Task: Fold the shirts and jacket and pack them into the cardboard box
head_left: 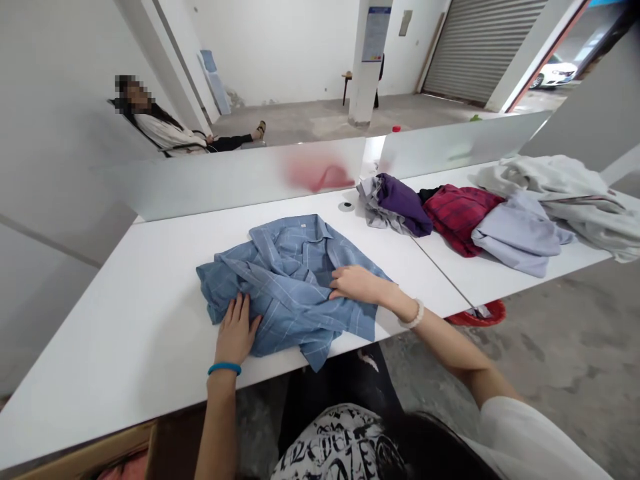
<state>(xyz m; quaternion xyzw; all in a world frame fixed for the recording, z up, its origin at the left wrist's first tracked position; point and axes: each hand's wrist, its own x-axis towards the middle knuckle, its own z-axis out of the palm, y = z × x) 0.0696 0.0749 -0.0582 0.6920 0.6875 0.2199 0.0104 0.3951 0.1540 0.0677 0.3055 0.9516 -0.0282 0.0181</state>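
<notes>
A blue checked shirt lies crumpled on the white table, its collar toward the far side and one corner of cloth hanging over the near edge. My left hand rests on the shirt's lower left part with the fingers stretched out. On the right side of the shirt, my right hand has its fingers curled into a pinch on the cloth near the front opening. Its fingertips are partly hidden by the fabric.
Along the right stand a purple garment, a red checked shirt, a light grey garment and a whitish pile. A frosted divider runs behind. Below are a red basket and a cardboard box. A person sits beyond.
</notes>
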